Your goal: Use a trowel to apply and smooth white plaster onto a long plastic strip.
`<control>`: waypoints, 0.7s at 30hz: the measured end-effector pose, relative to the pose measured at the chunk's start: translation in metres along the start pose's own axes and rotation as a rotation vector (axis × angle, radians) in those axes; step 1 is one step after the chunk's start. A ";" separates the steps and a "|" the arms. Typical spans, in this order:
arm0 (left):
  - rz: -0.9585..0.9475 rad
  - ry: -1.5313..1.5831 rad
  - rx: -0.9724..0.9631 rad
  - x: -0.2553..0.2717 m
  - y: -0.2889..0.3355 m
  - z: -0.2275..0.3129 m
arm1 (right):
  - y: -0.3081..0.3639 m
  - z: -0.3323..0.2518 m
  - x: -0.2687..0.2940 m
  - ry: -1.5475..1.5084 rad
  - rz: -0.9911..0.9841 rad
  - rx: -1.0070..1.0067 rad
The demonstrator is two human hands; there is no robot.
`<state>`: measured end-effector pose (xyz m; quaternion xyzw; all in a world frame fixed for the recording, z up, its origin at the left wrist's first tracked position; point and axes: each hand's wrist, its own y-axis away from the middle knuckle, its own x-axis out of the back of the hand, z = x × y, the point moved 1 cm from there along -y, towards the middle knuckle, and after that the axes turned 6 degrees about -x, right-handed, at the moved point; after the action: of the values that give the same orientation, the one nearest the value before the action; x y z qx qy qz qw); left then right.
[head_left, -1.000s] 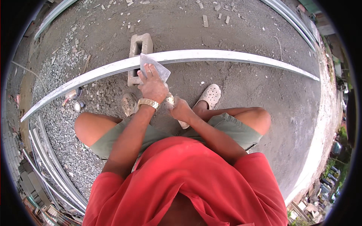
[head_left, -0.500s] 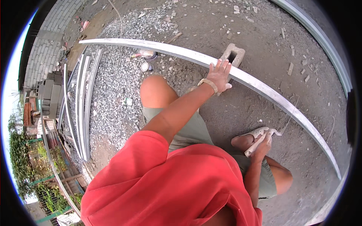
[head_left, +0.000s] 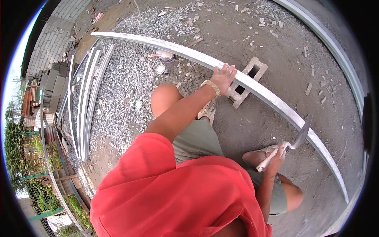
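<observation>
My left hand (head_left: 224, 80) lies across the top of a long white-silver metal channel (head_left: 173, 48), fingers stretched out over it. Under the channel, just beside that hand, a hollow concrete block (head_left: 258, 65) lies on the ground. My right hand (head_left: 278, 155) is wrapped round the pale handle of a trowel (head_left: 303, 134). The trowel's grey blade stands out beyond the fist, at the right part of the channel; I cannot tell if it touches the metal. A light, perforated clog (head_left: 260, 151) on one foot sits behind the right hand.
More metal channels (head_left: 94, 100) lie on the gravel (head_left: 118, 94) at left. Two small tins, one an open white-topped tin (head_left: 161, 69) and one with a brush across it (head_left: 166, 56), stand beyond my knee. Stacked grey blocks (head_left: 53, 85) are at far left.
The view has shifted slightly. My left hand's fingers have drawn closer together on the channel. The trowel has turned, so its blade now shows broad rather than as a thin edge.
</observation>
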<state>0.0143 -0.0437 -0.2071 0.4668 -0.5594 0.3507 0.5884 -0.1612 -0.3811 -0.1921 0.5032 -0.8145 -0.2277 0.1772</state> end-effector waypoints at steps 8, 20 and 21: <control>-0.008 -0.036 -0.109 0.011 -0.026 0.090 | 0.021 -0.114 0.102 0.035 0.186 0.294; -0.027 0.094 -0.279 0.020 -0.111 0.134 | -0.035 -0.044 0.236 1.146 0.505 0.131; -0.031 0.064 -0.277 0.018 -0.112 0.135 | -0.041 -0.026 0.232 1.178 0.425 0.099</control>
<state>0.0765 -0.2086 -0.2156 0.3784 -0.5762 0.2756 0.6700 -0.2173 -0.6108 -0.1795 0.3791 -0.6719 0.1661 0.6141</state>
